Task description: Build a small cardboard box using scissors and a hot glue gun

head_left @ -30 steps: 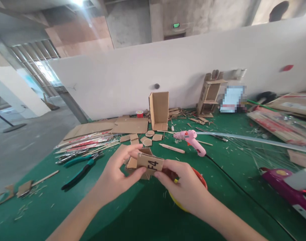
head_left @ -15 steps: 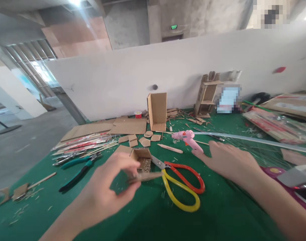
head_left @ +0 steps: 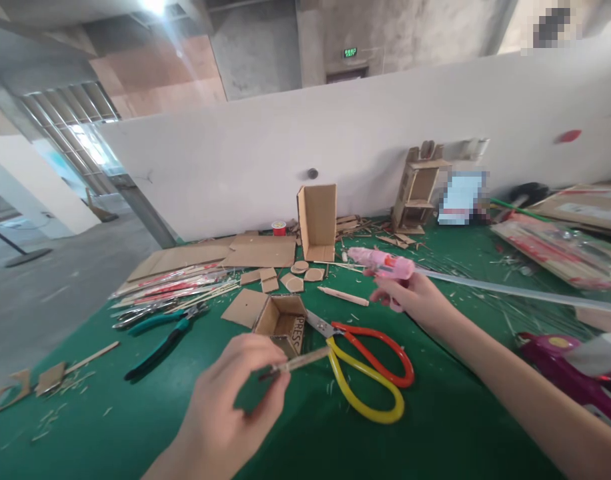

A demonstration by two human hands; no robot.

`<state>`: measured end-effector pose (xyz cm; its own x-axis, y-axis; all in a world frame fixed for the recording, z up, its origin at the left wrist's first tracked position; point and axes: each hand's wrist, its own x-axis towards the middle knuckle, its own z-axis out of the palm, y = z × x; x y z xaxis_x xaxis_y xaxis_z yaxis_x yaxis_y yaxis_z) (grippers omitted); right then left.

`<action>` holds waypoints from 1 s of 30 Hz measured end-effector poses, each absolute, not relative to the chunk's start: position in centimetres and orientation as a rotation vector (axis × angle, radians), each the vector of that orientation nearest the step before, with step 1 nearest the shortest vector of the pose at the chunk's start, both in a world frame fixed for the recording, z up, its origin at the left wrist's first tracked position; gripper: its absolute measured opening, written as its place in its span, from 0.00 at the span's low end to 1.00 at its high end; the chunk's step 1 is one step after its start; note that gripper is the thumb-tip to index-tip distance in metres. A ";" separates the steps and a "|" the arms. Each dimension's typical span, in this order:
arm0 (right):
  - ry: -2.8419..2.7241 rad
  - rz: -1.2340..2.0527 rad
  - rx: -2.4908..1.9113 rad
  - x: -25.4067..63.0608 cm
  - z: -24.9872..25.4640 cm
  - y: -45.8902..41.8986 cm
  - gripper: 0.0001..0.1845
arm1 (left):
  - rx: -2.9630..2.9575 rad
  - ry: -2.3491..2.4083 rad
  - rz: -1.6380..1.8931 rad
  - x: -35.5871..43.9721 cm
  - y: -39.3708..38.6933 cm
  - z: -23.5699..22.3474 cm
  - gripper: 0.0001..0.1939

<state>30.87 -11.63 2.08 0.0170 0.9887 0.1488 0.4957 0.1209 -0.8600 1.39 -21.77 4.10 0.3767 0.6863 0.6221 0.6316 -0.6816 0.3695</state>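
My left hand pinches a small flat cardboard piece between thumb and fingers, seen nearly edge-on. Just beyond it sits a small open cardboard box with black printed letters on one side. My right hand is wrapped round the handle of a pink glue gun, lifted off the table with its nozzle pointing left. A long clear glue stick trails from its back end to the right. Scissors with one red and one yellow handle lie between my hands, blades beside the small box.
Teal-handled pliers and wrapped sticks lie left. A marker and cut cardboard pieces lie ahead. An upright cardboard form and a shelf-like cardboard structure stand by the white partition. A purple device is at right.
My right hand let go of the cardboard piece, reached right and picked up the glue gun. My left hand kept the piece, turning it edge-on. The scissors came into full view.
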 end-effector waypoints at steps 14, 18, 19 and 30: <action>-1.624 1.205 -0.917 28.1 2.6 -17.9 0.26 | 2.185 1.267 1.171 1.0 -18.1 6.1 0.06; -1.662 1.223 -0.873 27.4 2.6 -18.0 0.25 | 2.137 1.209 1.167 0.7 -18.3 6.2 0.06; -1.671 1.224 -0.842 27.2 2.8 -18.0 0.25 | 2.148 1.190 1.165 0.7 -18.4 6.2 0.06; -1.683 1.299 -0.829 26.8 2.3 -18.1 0.23 | 2.196 1.123 1.156 0.6 -18.2 5.5 0.05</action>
